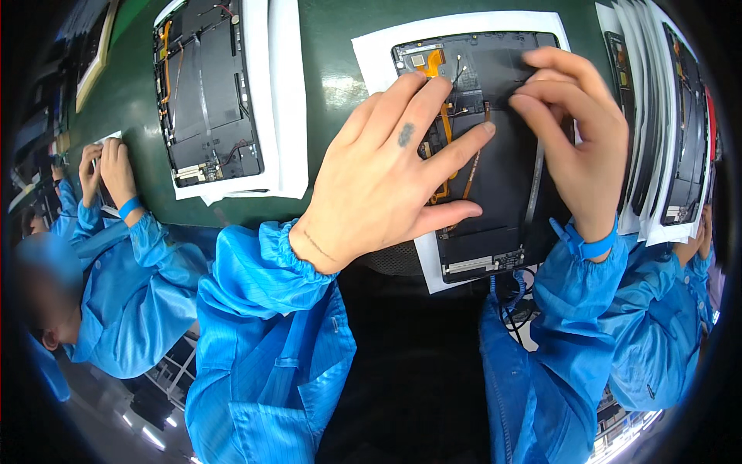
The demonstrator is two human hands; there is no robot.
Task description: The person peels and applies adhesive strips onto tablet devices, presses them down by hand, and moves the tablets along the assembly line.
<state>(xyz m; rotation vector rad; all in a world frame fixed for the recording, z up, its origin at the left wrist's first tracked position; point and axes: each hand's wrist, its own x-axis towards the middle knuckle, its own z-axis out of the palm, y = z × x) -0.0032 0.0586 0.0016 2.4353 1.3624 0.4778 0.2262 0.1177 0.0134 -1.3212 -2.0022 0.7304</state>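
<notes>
In front of me an opened tablet (502, 170) lies on white sheets, its black inside facing up. Orange flex cables (447, 124) and thin wires run along its left part. My left hand (379, 166) is spread over that part, fingers apart and fingertips at the cables and the board. Above the tablet's upper right side, my right hand (576, 116) has thumb and fingers brought together in a pinch. Whatever lies between those fingertips, if anything, is too small and blurred to make out. Part of the flex cables is hidden under my left hand.
To the left, another opened tablet (205, 93) rests on white sheets (286, 100) on the green table (332, 46). Stacked tablets with white sheets (653, 116) stand at the right. Co-workers in blue smocks (131, 286) sit at both sides, one with hands (108, 166) on the table.
</notes>
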